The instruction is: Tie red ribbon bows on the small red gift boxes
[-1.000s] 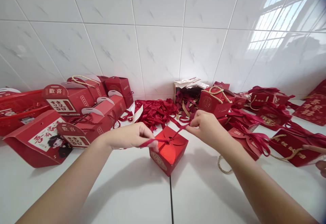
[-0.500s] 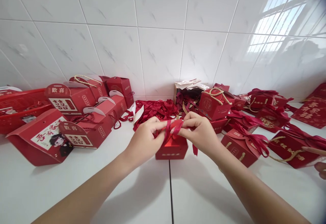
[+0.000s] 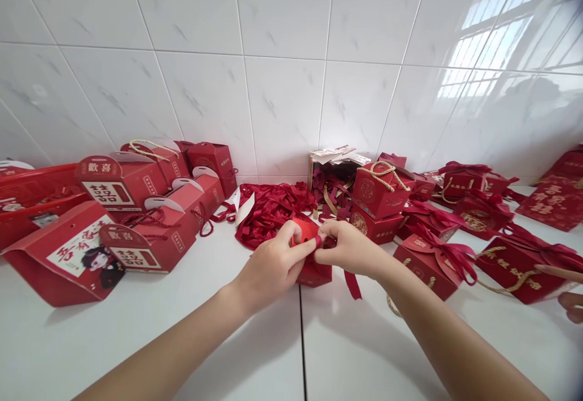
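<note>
A small red gift box stands on the white table in front of me, its top mostly covered by my hands. My left hand is closed, pinching a red ribbon over the box. Close against it, my right hand is also closed on the ribbon with its fingertips together. One ribbon tail hangs down on the box's right side. Exactly how the ribbon loops between the fingers is hidden. Behind the hands lies a heap of loose red ribbons.
Several red gift boxes and a red basket stand at left. An open box of ribbons and cards is by the tiled wall. Ribbon-tied boxes fill the right, where another person's hand touches one.
My left hand has turned and moved slightly right and down, over the box. The ribbon loop that stood between my hands is now pulled in among the fingers.
</note>
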Demonstrator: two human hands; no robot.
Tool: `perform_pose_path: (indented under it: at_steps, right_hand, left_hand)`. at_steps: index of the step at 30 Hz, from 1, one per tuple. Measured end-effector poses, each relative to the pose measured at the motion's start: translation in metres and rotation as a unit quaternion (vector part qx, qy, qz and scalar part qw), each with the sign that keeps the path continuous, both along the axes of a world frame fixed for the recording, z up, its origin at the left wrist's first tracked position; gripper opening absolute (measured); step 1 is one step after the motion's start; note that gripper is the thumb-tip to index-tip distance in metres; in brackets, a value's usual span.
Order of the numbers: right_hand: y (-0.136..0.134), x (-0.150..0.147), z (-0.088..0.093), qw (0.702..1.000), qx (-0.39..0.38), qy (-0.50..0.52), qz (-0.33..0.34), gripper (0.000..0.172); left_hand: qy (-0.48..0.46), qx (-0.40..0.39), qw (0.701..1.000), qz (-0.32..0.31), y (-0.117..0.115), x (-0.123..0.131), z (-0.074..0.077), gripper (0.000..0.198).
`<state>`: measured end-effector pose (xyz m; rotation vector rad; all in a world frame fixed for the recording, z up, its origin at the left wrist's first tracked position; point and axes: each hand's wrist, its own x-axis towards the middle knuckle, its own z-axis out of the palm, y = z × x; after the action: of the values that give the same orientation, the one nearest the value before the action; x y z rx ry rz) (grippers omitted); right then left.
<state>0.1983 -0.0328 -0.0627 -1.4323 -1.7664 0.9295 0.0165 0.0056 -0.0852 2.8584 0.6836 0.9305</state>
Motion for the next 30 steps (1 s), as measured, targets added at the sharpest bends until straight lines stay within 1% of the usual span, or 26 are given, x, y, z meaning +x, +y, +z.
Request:
perform_pose_path:
  at_steps: [3, 5, 9, 12, 14, 16, 19, 20, 22, 24, 25, 27, 28, 30]
  right_hand:
    - [0.001, 0.004, 0.0, 0.999, -0.004, -0.026, 0.027, 0.016]
    - [0.001, 0.004, 0.0, 0.998, -0.007, -0.044, 0.037, 0.013]
    - [0.001, 0.0, 0.0, 0.997, 0.009, -0.059, 0.046, 0.005]
    - [0.0, 0.001, 0.001, 0.997, 0.013, -0.067, 0.046, 0.003]
    - [-0.001, 0.007, 0.003, 0.996, -0.003, -0.088, 0.027, 0.004]
    - [-0.002, 0.015, 0.006, 0.993, -0.03, -0.118, 0.011, 0.006]
    - [-0.004, 0.025, 0.012, 0.988, -0.046, -0.146, 0.004, 0.009]
    - [-0.004, 0.027, 0.013, 0.988, -0.041, -0.15, 0.006, 0.01]
    - [-0.004, 0.027, 0.014, 0.987, -0.022, -0.156, 0.008, 0.012]
    - [-0.004, 0.025, 0.012, 0.987, -0.007, -0.163, 0.011, 0.013]
    - [-0.003, 0.024, 0.011, 0.986, -0.001, -0.167, 0.008, 0.013]
    - [-0.002, 0.025, 0.008, 0.983, 0.005, -0.182, -0.006, 0.014]
    - [-0.002, 0.026, 0.008, 0.981, 0.003, -0.191, -0.015, 0.015]
    - [-0.003, 0.029, 0.007, 0.978, -0.012, -0.205, -0.024, 0.015]
  left_hand:
    - [0.009, -0.068, 0.995, -0.076, 0.006, -0.004, 0.006, 0.036]
    - [-0.007, -0.114, 0.989, -0.098, 0.01, -0.005, 0.009, 0.033]
    - [-0.044, -0.193, 0.976, -0.094, 0.016, -0.005, 0.009, 0.026]
    - [-0.038, -0.215, 0.972, -0.087, 0.018, -0.008, 0.012, 0.021]
    - [-0.016, -0.217, 0.973, -0.074, 0.021, -0.014, 0.02, 0.017]
    - [0.02, -0.221, 0.974, -0.046, 0.025, -0.024, 0.031, 0.013]
    - [0.073, -0.241, 0.968, -0.011, 0.03, -0.038, 0.045, 0.011]
    - [0.079, -0.249, 0.965, -0.015, 0.031, -0.04, 0.047, 0.01]
    - [0.068, -0.274, 0.958, -0.046, 0.031, -0.04, 0.048, 0.011]
    - [0.043, -0.312, 0.946, -0.079, 0.03, -0.036, 0.045, 0.016]
    - [0.035, -0.325, 0.941, -0.085, 0.03, -0.033, 0.043, 0.021]
    - [0.033, -0.317, 0.946, -0.065, 0.031, -0.03, 0.038, 0.029]
    - [0.041, -0.294, 0.954, -0.043, 0.032, -0.03, 0.036, 0.032]
    - [0.07, -0.225, 0.972, 0.008, 0.037, -0.031, 0.032, 0.036]
